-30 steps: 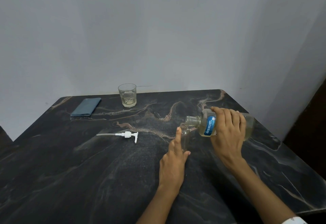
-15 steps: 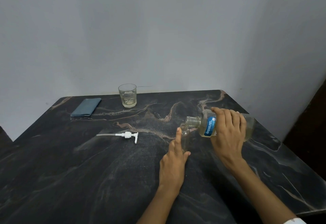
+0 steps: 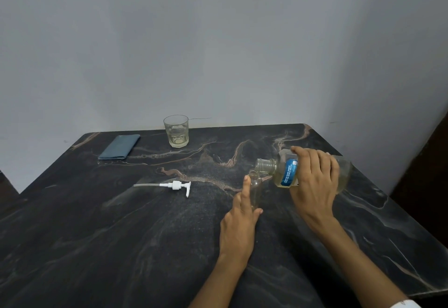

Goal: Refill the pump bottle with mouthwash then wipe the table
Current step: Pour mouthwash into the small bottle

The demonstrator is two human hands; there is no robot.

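Observation:
A small clear pump bottle (image 3: 256,187) stands uncapped on the dark marble table (image 3: 121,235), right of centre. My left hand (image 3: 240,220) holds it from the near side, index finger straight up along its side. My right hand (image 3: 315,184) grips the large clear mouthwash bottle (image 3: 281,171) with a blue label. That bottle lies tipped sideways, its open mouth just above the pump bottle's neck. Pale yellow liquid sits in its lower side. The white pump head (image 3: 178,185) with its long tube lies flat on the table to the left.
A folded blue cloth (image 3: 120,147) lies at the back left of the table. A glass tumbler (image 3: 176,131) with a little pale liquid stands at the back centre by the grey wall. The table's right edge runs close past my right arm.
The mouthwash bottle and both hands have stayed almost exactly in place. Nothing else on the table has moved.

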